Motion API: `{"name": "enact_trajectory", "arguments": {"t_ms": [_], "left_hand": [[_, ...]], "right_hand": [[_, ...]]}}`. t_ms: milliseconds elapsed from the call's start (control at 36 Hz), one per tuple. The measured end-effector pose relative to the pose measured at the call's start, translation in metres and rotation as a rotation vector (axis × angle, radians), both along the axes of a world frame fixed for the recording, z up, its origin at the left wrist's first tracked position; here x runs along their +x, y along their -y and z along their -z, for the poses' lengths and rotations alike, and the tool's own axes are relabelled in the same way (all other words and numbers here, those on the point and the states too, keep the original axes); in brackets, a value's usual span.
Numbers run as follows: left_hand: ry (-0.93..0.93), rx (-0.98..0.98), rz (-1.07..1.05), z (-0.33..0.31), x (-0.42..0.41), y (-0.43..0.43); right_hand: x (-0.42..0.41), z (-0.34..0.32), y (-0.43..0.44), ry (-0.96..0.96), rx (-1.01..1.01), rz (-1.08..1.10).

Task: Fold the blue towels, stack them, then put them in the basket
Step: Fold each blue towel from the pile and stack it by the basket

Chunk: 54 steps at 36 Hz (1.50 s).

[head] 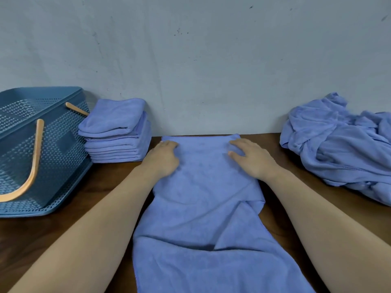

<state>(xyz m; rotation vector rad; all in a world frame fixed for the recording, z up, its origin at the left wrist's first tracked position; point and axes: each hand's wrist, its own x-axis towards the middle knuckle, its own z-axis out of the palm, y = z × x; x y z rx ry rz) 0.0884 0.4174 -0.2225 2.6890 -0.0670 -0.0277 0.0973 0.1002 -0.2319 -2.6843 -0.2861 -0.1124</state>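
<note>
On your table (pixel 63 240), middle: spread towel (pixel 203 208) runs off bottom edge, near end cut off; soft terry, diagonal crease on right. Dark wood bare on both sides. Basket (pixel 53 149) far left, perforated blue plastic, tan handles, left side cropped. Unfolded heap (pixel 342 149) far right, crumpled, also cropped. Folded stack (pixel 116 142) just beside basket, against wall. Your left hand (pixel 164 157) and right hand (pixel 251 157) lie flat, fingers loose, pressing towel's far corners, gripping nothing.
</note>
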Motion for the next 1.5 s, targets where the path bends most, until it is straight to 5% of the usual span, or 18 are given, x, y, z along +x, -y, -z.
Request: {"name": "enact_trajectory", "arguments": {"t_ms": [361, 528, 750, 1139, 1500], "left_hand": [[-0.022, 0.089, -0.003, 0.014, 0.039, -0.010], [0.253, -0.215, 0.054, 0.006, 0.000, -0.010], [0.327, -0.375, 0.168, 0.007, -0.087, -0.028], [0.273, -0.349, 0.241, 0.012, -0.212, -0.050], [0.304, -0.286, 0.463, 0.001, -0.293, -0.043]], "right_hand": [[0.036, -0.001, 0.000, -0.116, -0.247, 0.027], [0.026, 0.006, 0.009, 0.136, 0.016, 0.083], [-0.060, 0.015, 0.024, 0.254, 0.149, -0.033], [-0.217, 0.006, 0.037, 0.161, 0.327, -0.104], [-0.301, 0.002, 0.043, 0.156, 0.275, -0.131]]}}
